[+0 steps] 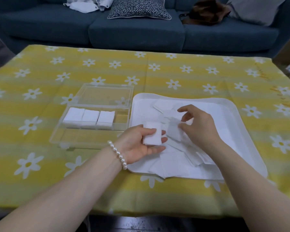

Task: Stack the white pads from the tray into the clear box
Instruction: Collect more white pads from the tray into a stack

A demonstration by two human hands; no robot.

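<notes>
Nearest the viewer, two bare forearms reach out over the counter (40, 114), which is covered by a yellow cloth with white daisies. The left hand (137, 143), a pearl bracelet (118, 154) at its wrist, lies palm up at the tray's near left corner, its grip curled round a small stack of pads (152, 135): thumb on top, fingers beneath. The stack's long axis runs near to far, tilted slightly.

Just right of it, the right hand (197, 123) hovers over the white tray (241, 131), fingers bent and spread. A single pad (174, 131) lies at its fingertips; whether that grip has closed on it or only touches it cannot be told. That pad sits between the two hands, so the right hand is the nearer one to lift it, and the held stack waits just to its left.

The tray holds a loose, overlapping scatter of white pads (172, 161), many still unsorted, with more lying towards its far side.

Left of the tray, and touching or almost touching it, stands the clear box (94, 129), with its open lid (105, 94) lying flat beyond it. Its far row holds three neat stacks of pads (89, 117) side by side, with a gap at the right end showing yellow cloth. The near row appears empty. The gap lies up and to the left of the left hand, a short reach away.

Beyond the counter is a blue sofa (57, 27) with cushions.
</notes>
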